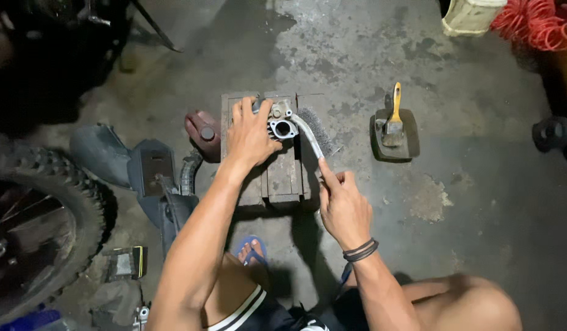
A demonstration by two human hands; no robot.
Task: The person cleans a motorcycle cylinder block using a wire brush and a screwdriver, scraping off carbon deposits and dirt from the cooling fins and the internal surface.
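A small grey metal engine part (281, 124) with a round opening lies on a low wooden stand (284, 175) on the concrete floor. My left hand (251, 136) presses down on the part's left side, fingers spread over it. My right hand (342, 205) grips the handle of a wire brush (313, 132), forefinger stretched along the handle. The brush's bristle head rests against the right side of the part.
A yellow-handled paintbrush (394, 117) lies in a dark tray (408, 142) to the right. A knobby tyre (47, 202) and dark plastic body panels (133, 165) sit at left. My sandalled foot (251, 248) is below the stand. Orange coiled hose (537, 24) lies top right.
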